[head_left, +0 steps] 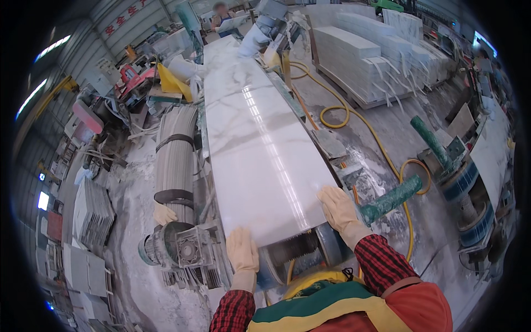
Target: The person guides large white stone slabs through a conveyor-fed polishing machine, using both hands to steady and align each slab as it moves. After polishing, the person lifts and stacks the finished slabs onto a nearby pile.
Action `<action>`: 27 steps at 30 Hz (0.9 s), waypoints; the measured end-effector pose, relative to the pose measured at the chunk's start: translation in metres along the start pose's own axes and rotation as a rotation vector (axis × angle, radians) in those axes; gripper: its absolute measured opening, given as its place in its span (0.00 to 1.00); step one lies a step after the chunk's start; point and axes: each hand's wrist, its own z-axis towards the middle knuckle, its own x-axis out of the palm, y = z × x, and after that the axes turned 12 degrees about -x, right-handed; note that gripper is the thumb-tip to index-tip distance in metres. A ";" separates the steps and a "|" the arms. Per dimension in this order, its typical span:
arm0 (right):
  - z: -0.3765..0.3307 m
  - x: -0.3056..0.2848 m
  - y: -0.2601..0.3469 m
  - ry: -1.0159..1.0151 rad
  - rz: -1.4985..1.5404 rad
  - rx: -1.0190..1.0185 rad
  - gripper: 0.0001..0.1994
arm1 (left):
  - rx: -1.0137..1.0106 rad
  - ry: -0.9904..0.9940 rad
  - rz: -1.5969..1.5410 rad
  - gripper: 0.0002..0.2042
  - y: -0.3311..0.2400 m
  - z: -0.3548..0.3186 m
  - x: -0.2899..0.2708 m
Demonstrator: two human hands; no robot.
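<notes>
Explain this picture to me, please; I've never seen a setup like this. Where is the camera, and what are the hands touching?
There is no robot: this single fisheye picture comes from a head-worn camera looking down, so straight edges bend. The gloved left hand and right hand are at the near corners of a long, shiny white slab with grey veins. Whether they grip it or merely rest there is unclear. A stack of pale slabs stands farther off, to the right.

A yellow hose (410, 221) curled across the dusty floor (130, 221), near a big stack of white stone blocks (351, 66). On the left, grey slabs (93, 213) sat in a pile.
</notes>
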 end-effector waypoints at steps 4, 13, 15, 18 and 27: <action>0.004 -0.006 0.005 -0.007 0.011 -0.008 0.14 | 0.060 -0.078 -0.026 0.23 -0.001 -0.001 -0.001; -0.005 -0.003 0.007 -0.012 -0.042 -0.031 0.15 | 0.040 -0.021 -0.072 0.23 -0.005 -0.005 -0.011; -0.008 -0.002 0.006 -0.023 -0.060 -0.036 0.16 | 0.048 -0.043 -0.068 0.23 -0.005 -0.007 -0.009; -0.007 -0.004 0.008 0.001 -0.012 -0.018 0.16 | 0.045 -0.056 -0.065 0.23 -0.002 -0.010 -0.007; -0.006 -0.010 0.014 -0.007 -0.056 -0.038 0.15 | 0.104 -0.159 -0.040 0.22 -0.008 -0.012 -0.012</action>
